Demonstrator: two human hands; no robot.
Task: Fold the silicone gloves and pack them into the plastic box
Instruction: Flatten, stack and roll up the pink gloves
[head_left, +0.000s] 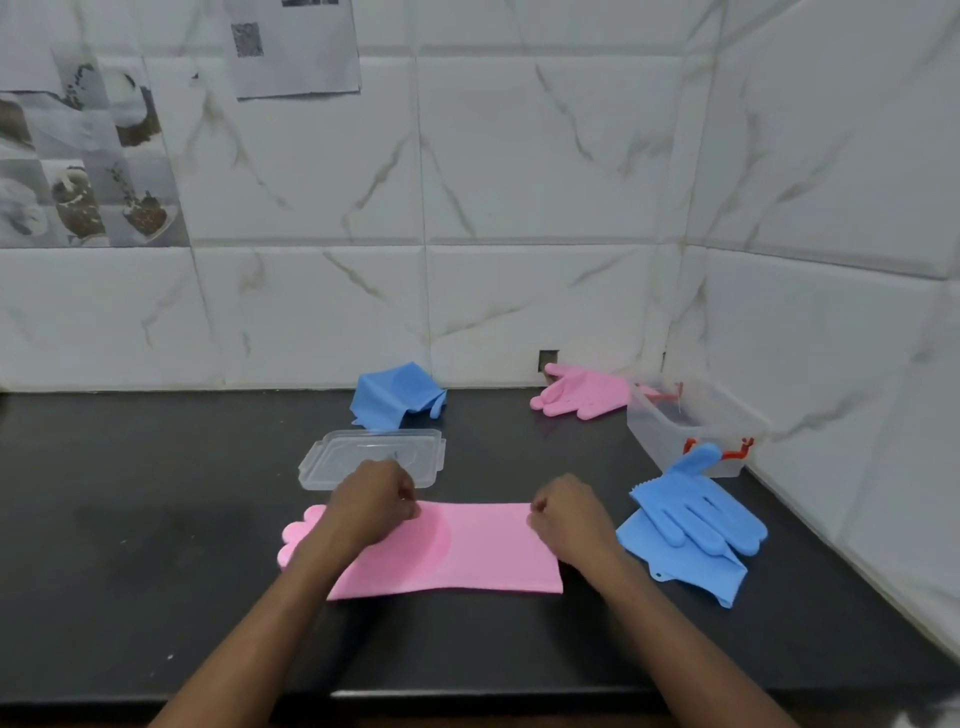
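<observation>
Both left hand (371, 493) and right hand (563, 512) pinch the pink glove (467, 551), fingers curled.

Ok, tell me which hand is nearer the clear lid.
Left. The left hand is at the near edge of the lid; the right hand is farther off to its right.

No words, numbers or brand names can be read. A sheet of paper (298, 49) stuck to the tiled wall carries a small square code pattern (247, 39), like a scan code, too blurred to make out, and a dark printed strip (309, 2) at its top edge, cut off by the frame. A picture sheet (83, 156) further left on the wall shows only photographs. The clear lid (363, 452) bears a small dark mark near its middle, too small to tell.
</observation>
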